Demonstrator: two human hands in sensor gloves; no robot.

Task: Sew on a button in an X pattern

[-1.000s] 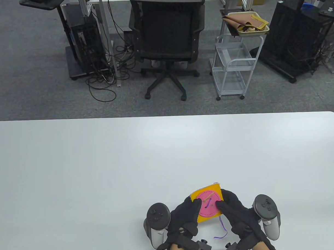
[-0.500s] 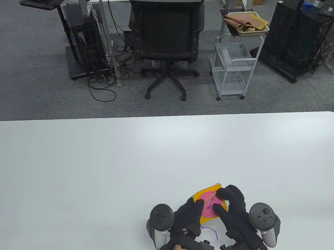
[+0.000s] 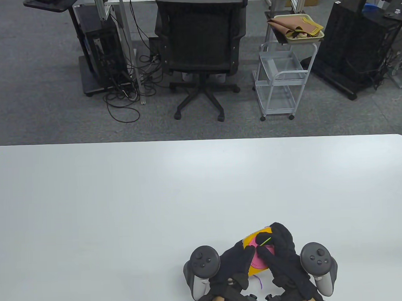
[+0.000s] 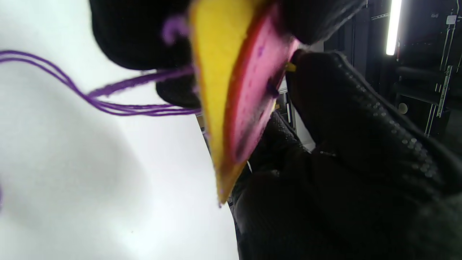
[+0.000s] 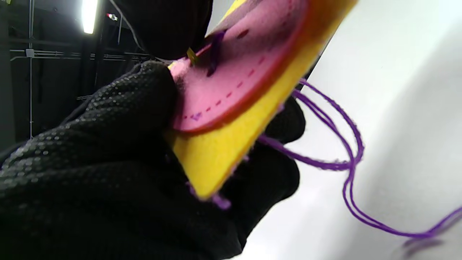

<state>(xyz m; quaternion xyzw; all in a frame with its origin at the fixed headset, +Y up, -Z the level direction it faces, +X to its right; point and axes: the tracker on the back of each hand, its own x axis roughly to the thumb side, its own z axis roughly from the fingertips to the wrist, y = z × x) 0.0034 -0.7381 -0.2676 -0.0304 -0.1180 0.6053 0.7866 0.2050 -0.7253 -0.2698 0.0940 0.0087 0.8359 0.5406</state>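
A yellow felt square [image 3: 254, 270] carries a round pink button [image 3: 257, 261] and is tilted up off the table. My left hand [image 3: 246, 254] grips its left edge, thumb on the pink face. My right hand [image 3: 264, 244] pinches a thin yellow-green needle [image 3: 265, 242] at the button's top and covers most of the button. Purple thread [image 3: 259, 280] trails from under the felt onto the table. The left wrist view shows the felt [image 4: 213, 90] edge-on, the button [image 4: 252, 94] and the thread [image 4: 119, 106]. The right wrist view shows the button [image 5: 238, 72], the needle [image 5: 191, 56] and looped thread [image 5: 348, 159].
The white table [image 3: 123, 199] stretches far and to both sides; the work is at its near edge, right of centre. Beyond the table stand an office chair [image 3: 200, 42] and a white cart [image 3: 279, 78].
The felt piece has tipped up and shifted a little right and toward me. My right hand has closed over the needle and button. The thread tail has drawn in under the felt.
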